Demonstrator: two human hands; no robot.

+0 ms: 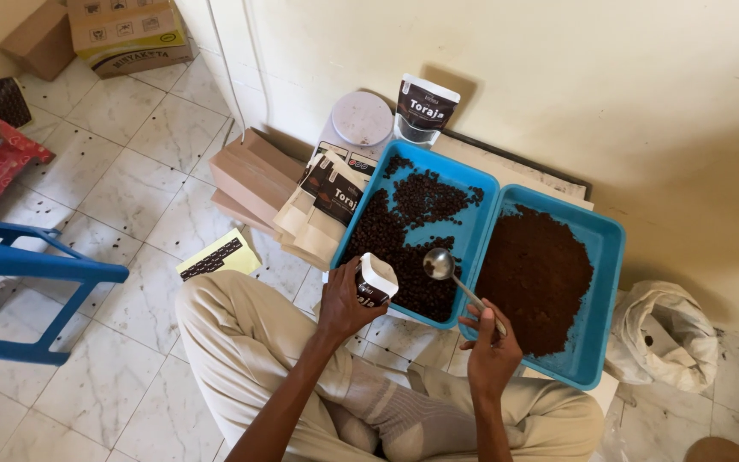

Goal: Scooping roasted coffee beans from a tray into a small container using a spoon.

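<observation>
My left hand point(344, 304) grips a small open pouch point(375, 280), white inside with a dark label, held upright over the near corner of a blue tray point(458, 181) of dark coffee beans point(399, 239). My right hand point(491, 342) holds a metal spoon point(443, 266) by its handle; its bowl hovers over the beans beside the pouch's mouth. A second blue tray point(606, 257) to the right holds brown ground coffee point(535, 275).
A round white scale point(361, 119) and a filled dark pouch point(423, 109) stand by the wall. Flat pouches point(322, 205) and brown boxes point(250, 180) lie left of the trays. A white sack point(665, 334) sits at right, a blue stool point(19, 282) at left.
</observation>
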